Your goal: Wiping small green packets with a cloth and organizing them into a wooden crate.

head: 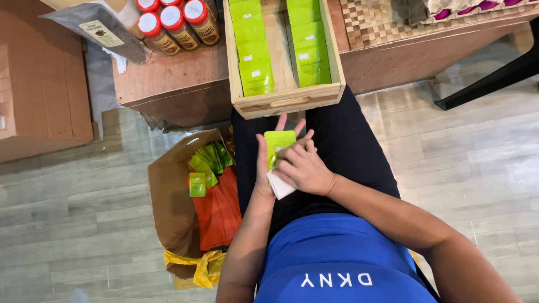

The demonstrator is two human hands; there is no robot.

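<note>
Over my lap, my left hand [267, 163] holds a small green sachet [279, 143] upright, with a white piece [279, 188] under it. My right hand [303, 167] lies across the sachet's lower part, fingers curled on it. Just beyond, a wooden tray [286, 101] rests on the table edge with two rows of green sachets [255, 56] standing in it.
A brown paper bag [168, 196] stands on the floor at my left with green sachets [206, 163] and an orange bag [219, 210] inside. Red-lidded jars [179, 22] and a grey pouch [95, 28] sit on the low brown table [168, 73]. A cardboard box [39, 84] is far left.
</note>
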